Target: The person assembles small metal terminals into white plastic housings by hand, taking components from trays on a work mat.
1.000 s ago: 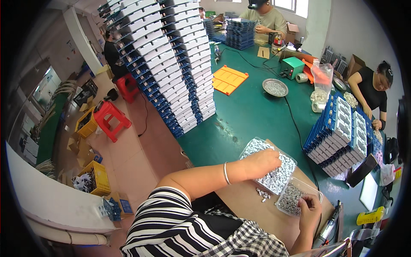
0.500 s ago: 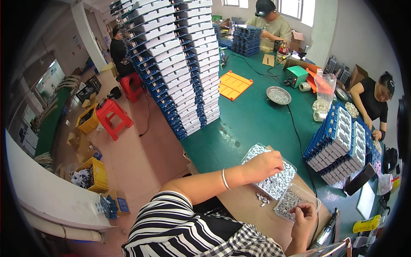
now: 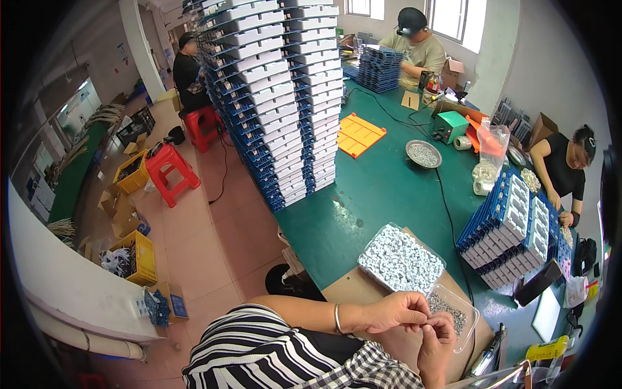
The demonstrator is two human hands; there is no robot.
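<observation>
My left hand [image 3: 396,311], with a silver bangle at the wrist, is closed in a pinch. Its fingertips meet those of my right hand [image 3: 438,336], which is pinched too; whatever they hold is too small to make out. Just beyond my hands, a clear plastic box [image 3: 363,264] is filled with small white plastic pieces [image 3: 403,257]. Beside it, partly behind my right hand, lies a shallow clear tray [image 3: 475,322] of small metal parts [image 3: 451,310] that look like screws. Both containers rest on a brown board [image 3: 343,285].
Tall stacks of white-and-blue panels [image 3: 278,97] rise at the table's left edge. More panels [image 3: 505,223] are stacked on the right. A metal bowl [image 3: 424,154], an orange tray [image 3: 360,135] and a green box [image 3: 449,126] lie farther off. Co-workers sit at the table's far side and right.
My left hand has come back from the box of white pieces toward me. My right hand has left the metal parts, and the fingertips of both hands now meet.
</observation>
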